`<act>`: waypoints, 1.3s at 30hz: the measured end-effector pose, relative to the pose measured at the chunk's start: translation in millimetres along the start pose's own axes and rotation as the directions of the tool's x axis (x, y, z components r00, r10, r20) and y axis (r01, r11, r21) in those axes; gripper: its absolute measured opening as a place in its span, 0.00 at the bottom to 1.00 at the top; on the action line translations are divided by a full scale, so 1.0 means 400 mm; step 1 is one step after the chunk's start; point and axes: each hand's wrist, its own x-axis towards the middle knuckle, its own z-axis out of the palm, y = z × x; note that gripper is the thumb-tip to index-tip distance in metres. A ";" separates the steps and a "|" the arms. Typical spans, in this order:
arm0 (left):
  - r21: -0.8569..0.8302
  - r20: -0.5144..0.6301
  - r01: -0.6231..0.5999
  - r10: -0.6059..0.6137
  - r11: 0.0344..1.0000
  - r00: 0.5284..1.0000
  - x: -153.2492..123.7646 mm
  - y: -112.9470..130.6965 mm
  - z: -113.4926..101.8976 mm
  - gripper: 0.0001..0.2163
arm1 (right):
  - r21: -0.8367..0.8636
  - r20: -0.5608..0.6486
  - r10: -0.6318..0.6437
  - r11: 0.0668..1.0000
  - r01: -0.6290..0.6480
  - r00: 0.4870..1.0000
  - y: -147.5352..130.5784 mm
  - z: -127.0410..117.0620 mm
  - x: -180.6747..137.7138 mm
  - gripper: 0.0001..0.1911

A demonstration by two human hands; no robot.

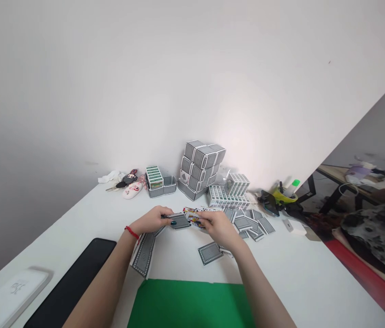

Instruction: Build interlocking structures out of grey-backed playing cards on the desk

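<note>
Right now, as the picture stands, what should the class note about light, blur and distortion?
Head view: a soft bright patch on the pale wall, right of the tall card stack; head view: the spotted fabric at far right looks soft and smeared; head view: apparent wide-angle stretching toward the edges.

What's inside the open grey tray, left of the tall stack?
In the tray: a green-striped block, at the left end. The block's base and whatever's beneath are covered.
</note>
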 end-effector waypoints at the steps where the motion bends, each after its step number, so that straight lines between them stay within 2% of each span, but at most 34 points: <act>1: 0.007 -0.007 0.008 -0.008 1.000 1.000 0.002 0.001 0.003 0.11 | -0.035 0.015 0.003 0.999 -0.003 1.000 -0.001 0.004 0.000 0.17; 19: 0.160 -0.028 0.030 -0.026 0.987 0.999 0.024 0.011 0.031 0.10 | -0.336 0.096 0.059 0.942 -0.023 0.994 0.007 -0.002 0.001 0.16; 24: 0.236 -0.006 0.016 -0.015 0.972 1.000 0.031 0.013 0.043 0.10 | -0.389 0.128 0.076 0.921 -0.020 0.989 0.006 0.020 0.006 0.15; 27: 0.302 -0.015 0.027 -0.023 0.953 1.000 0.035 0.014 0.051 0.09 | -0.342 0.147 0.080 0.939 -0.026 0.986 0.013 0.041 0.014 0.14; 29: 0.330 -0.018 0.030 -0.026 0.943 0.999 0.035 0.014 0.055 0.10 | -0.244 0.138 0.070 0.969 -0.035 0.988 0.026 0.050 0.018 0.12; 32: 0.365 -0.023 0.036 -0.029 0.930 0.999 0.035 0.017 0.057 0.10 | -0.098 0.133 0.073 0.993 -0.061 0.988 0.055 0.055 0.022 0.15; 36: 0.441 -0.086 0.084 -0.051 0.894 0.995 0.040 0.025 0.067 0.10 | -0.125 0.122 0.165 0.981 -0.150 0.979 0.087 0.072 0.022 0.20; 39: 0.517 -0.100 0.095 -0.051 0.851 0.994 0.045 0.031 0.077 0.10 | -0.080 0.098 0.153 0.986 -0.146 0.983 0.097 0.095 0.026 0.27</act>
